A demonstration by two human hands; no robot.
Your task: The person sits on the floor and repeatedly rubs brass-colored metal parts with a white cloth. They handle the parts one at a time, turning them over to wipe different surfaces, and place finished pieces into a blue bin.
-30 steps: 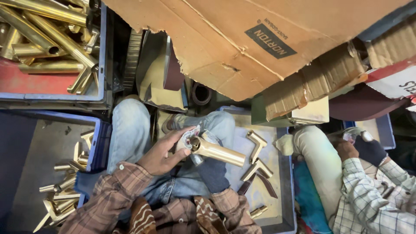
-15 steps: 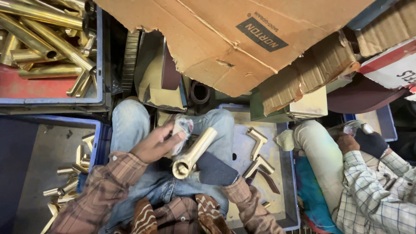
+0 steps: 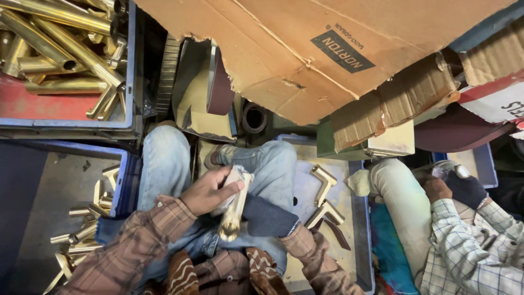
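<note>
A dark glove hides the right hand (image 3: 268, 216), which seems to grip the brass tube (image 3: 233, 213); a pale cloth (image 3: 232, 183) covers the tube's top.

A large torn sheet of brown corrugated cardboard (image 3: 305, 49) is leaning across the top of the cramped workspace. Blue plastic crates (image 3: 130, 65) are standing along the left side. A flat blue tray (image 3: 360, 218) is lying on the floor, and folded cardboard boxes (image 3: 393, 98) are crowding the right side under dim light.
</note>
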